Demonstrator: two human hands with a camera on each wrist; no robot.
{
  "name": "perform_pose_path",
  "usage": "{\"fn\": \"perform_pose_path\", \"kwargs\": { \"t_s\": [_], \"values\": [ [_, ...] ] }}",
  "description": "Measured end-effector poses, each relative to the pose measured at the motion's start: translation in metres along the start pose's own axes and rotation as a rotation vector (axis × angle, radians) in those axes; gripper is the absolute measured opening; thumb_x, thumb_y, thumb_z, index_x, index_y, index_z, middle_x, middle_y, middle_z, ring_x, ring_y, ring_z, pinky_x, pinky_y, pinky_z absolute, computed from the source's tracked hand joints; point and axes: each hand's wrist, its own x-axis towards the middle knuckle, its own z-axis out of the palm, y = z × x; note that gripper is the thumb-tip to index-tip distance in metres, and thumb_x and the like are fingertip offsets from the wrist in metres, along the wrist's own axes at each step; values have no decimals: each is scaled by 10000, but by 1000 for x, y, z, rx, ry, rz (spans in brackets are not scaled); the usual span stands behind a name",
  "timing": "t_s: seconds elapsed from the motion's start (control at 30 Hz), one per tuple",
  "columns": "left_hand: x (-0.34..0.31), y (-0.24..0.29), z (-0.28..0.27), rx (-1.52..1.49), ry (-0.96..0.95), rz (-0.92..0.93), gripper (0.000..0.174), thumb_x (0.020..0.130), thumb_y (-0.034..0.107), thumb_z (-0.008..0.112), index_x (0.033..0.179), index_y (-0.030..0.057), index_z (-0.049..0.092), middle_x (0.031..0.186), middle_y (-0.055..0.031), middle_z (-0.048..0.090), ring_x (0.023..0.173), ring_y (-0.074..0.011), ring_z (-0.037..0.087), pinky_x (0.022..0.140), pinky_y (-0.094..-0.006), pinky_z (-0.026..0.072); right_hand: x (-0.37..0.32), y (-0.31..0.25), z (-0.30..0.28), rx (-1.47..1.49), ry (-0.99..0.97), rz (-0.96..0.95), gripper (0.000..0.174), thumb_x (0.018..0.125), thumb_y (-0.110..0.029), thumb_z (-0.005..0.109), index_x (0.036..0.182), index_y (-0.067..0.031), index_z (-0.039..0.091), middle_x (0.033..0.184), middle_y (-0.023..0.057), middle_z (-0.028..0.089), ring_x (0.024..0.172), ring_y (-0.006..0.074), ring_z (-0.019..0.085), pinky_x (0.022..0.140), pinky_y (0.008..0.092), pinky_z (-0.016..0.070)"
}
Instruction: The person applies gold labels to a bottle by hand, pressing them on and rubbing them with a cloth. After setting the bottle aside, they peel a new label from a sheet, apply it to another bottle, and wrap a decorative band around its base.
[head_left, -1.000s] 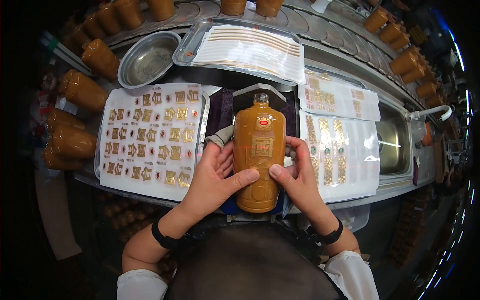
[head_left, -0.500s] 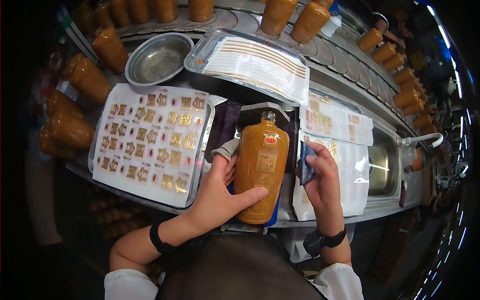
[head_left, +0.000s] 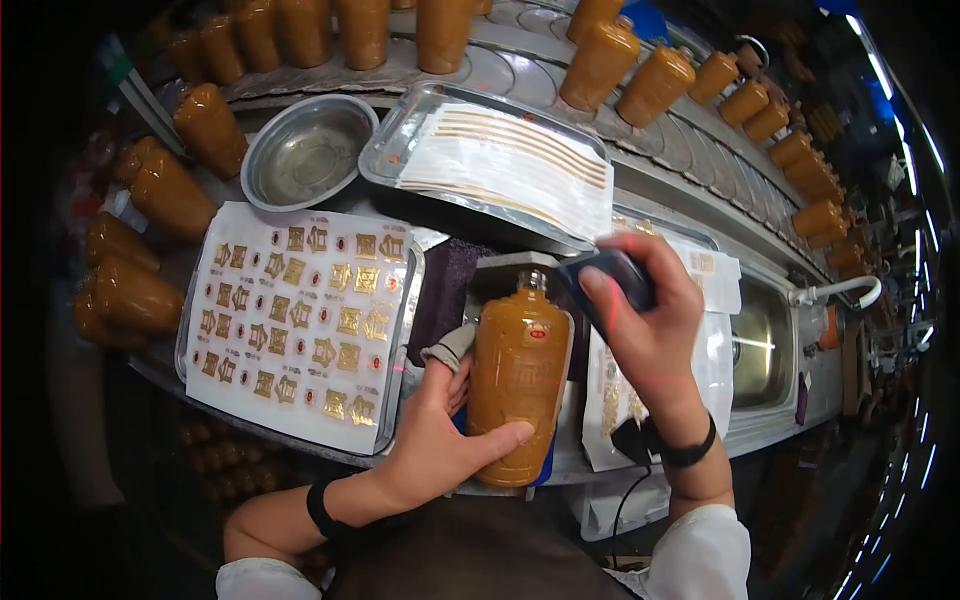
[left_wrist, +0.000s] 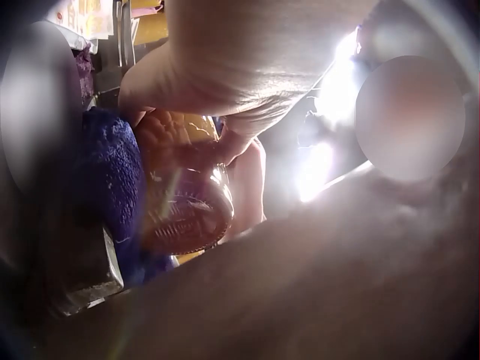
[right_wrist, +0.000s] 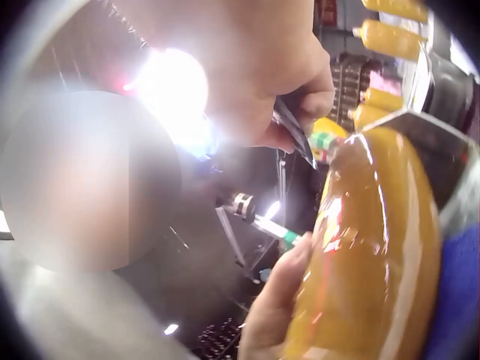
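An amber-brown bottle [head_left: 520, 385] with a small red label lies neck-away in front of the person, over blue cloth. The left hand [head_left: 440, 430] grips it from the left, thumb across its lower front; one finger wears a grey fabric cover [head_left: 452, 346]. In the left wrist view the bottle's base [left_wrist: 187, 217] shows beside blue cloth [left_wrist: 112, 172]. The right hand [head_left: 655, 325] pinches a dark flat piece [head_left: 612, 285] up and right of the bottle neck, blurred in the head view. The right wrist view shows that piece [right_wrist: 294, 129] apart from the bottle [right_wrist: 367, 247].
Left, a tray sheet [head_left: 290, 330] bears rows of gold and red stickers. Behind are a metal bowl [head_left: 312, 152] and a tray of strips [head_left: 500, 160]. Sticker sheets [head_left: 715, 350] and a sink [head_left: 760, 350] lie right. Bottles [head_left: 655, 85] stand along the conveyor.
The right hand let go of the bottle's right side, took hold of the dark piece, then rose toward the bottle neck. The left hand has kept its grip; the head view has shifted.
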Motion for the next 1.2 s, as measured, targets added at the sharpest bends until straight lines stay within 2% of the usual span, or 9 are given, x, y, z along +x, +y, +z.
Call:
{"fn": "perform_pose_path", "kwargs": {
  "t_s": [0.13, 0.23, 0.27, 0.47, 0.6, 0.8, 0.93, 1.13, 1.2],
  "values": [
    [2, 6, 2, -29, 16, 19, 923, 799, 114, 814, 1473, -35, 201, 1500, -224, 373, 1395, -248, 393, 1151, -378, 325, -37, -30, -7, 38, -249, -106, 269, 774, -30, 765, 1026, -28, 671, 878, 125, 678, 706, 237, 653, 635, 322, 512],
    [2, 2, 2, -30, 0, -32, 924, 797, 109, 812, 1476, -28, 200, 1498, -223, 375, 1392, -252, 396, 1151, -380, 325, -19, -12, 10, -48, -26, -136, 241, 779, -18, 749, 999, -23, 651, 846, 120, 655, 688, 257, 635, 620, 325, 501],
    [1, 1, 3, -34, -5, -21, 917, 797, 112, 813, 1469, -33, 206, 1496, -226, 376, 1388, -253, 400, 1148, -379, 329, -10, -13, 4, -103, -59, 26, 233, 786, -12, 738, 1001, -22, 650, 852, 125, 651, 710, 263, 641, 636, 331, 508],
    [1, 3, 3, -50, 4, -2, 841, 803, 118, 813, 1412, -55, 260, 1487, -245, 372, 1387, -253, 401, 1149, -377, 329, -29, -18, 0, -83, -35, -66, 313, 719, 30, 766, 1002, -44, 656, 858, 105, 659, 707, 264, 626, 623, 338, 498],
    [-2, -1, -2, -61, -29, -30, 839, 798, 99, 819, 1404, -41, 256, 1500, -246, 359, 1397, -246, 382, 1160, -385, 314, -48, -17, -6, -36, -231, -416, 383, 650, 3, 761, 1018, -88, 705, 905, 67, 654, 700, 246, 581, 609, 350, 469],
    [-6, -8, -22, -298, -144, -72, 822, 872, 10, 515, 1551, 15, 52, 1595, -234, 175, 1496, -314, 196, 1214, -427, 164, -100, -39, -16, 120, -364, -447, 314, 651, -102, 790, 960, -86, 734, 886, 23, 648, 768, 210, 591, 614, 326, 449],
    [-5, -7, -13, -289, -116, -42, 715, 921, 78, 473, 1543, -2, 128, 1574, -214, 240, 1482, -286, 238, 1205, -408, 191, -59, -31, -2, -199, -51, -507, 347, 624, -119, 722, 970, -90, 730, 820, 26, 561, 732, 235, 560, 581, 362, 425],
    [-5, -3, -7, -203, -64, 8, 638, 994, 176, 461, 1527, -26, 174, 1549, -194, 300, 1444, -261, 295, 1186, -392, 226, -118, -45, 5, 50, -243, -576, 250, 669, -91, 810, 908, -87, 735, 795, 23, 608, 763, 204, 607, 614, 337, 497],
    [-5, -8, -3, -195, -35, 21, 642, 994, 175, 527, 1509, -26, 200, 1519, -196, 343, 1405, -248, 355, 1165, -382, 274, -122, -41, 2, 113, -119, -442, 256, 675, -85, 805, 923, -86, 738, 811, 29, 624, 733, 200, 602, 610, 332, 491]
  ]
}}
